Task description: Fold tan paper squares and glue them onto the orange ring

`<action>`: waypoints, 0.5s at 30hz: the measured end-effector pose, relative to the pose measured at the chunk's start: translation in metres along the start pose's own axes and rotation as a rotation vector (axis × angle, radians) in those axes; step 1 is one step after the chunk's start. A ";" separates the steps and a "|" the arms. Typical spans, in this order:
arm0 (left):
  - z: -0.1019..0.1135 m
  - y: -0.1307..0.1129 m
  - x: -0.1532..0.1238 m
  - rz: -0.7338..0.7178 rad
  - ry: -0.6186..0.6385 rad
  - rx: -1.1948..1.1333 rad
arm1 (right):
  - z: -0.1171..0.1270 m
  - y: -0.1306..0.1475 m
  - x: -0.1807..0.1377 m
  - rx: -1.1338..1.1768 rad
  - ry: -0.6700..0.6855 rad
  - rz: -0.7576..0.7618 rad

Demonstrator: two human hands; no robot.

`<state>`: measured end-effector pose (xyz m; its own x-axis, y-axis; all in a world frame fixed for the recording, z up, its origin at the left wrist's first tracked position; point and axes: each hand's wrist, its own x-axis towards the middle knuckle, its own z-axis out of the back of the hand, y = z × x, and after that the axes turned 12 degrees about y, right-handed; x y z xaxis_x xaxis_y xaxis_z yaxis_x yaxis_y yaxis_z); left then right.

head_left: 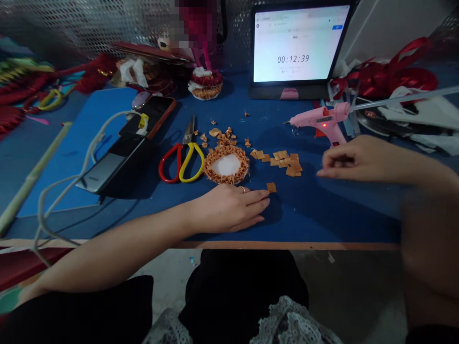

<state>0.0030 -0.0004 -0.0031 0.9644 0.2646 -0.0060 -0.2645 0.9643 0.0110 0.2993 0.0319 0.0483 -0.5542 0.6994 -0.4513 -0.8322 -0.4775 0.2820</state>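
Observation:
My left hand [233, 208] lies low over the blue table's front part, its fingers together and pointing right. At its index fingertip is a small brown square of ribbon-like material [271, 187]; the thumb is hidden. Just beyond this hand sits a round ring of orange-brown folded pieces [245, 165] around a white centre. My right hand [344, 160] is curled closed in front of the pink glue gun [322, 117], with nothing visible in its fingers. Between the hands and a little farther back, several loose brown squares [281, 158] are spread in a row.
Red-and-yellow-handled scissors [191, 157] lie left of the ring, beside small folded pieces [215, 132]. A phone [158, 114], a dark device with a white cable [114, 167] and a blue board [57, 181] fill the left. Behind stands a tablet timer [297, 48]; red ribbon [390, 71] lies right.

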 end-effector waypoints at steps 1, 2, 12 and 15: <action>0.000 0.000 0.000 0.001 -0.005 -0.001 | -0.003 0.009 0.005 0.003 0.008 0.071; 0.000 0.000 0.000 0.000 -0.008 -0.003 | -0.007 0.018 0.011 0.003 -0.006 0.128; 0.001 0.000 0.001 0.000 0.029 -0.022 | -0.044 0.048 0.035 -0.482 -0.391 0.375; 0.000 0.000 0.001 0.003 0.030 -0.017 | -0.045 0.050 0.036 -0.575 -0.447 0.403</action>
<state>0.0041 -0.0003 -0.0028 0.9630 0.2669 -0.0364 -0.2673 0.9636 -0.0058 0.2387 0.0094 0.0076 -0.8636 0.5041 0.0044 -0.4965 -0.8489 -0.1813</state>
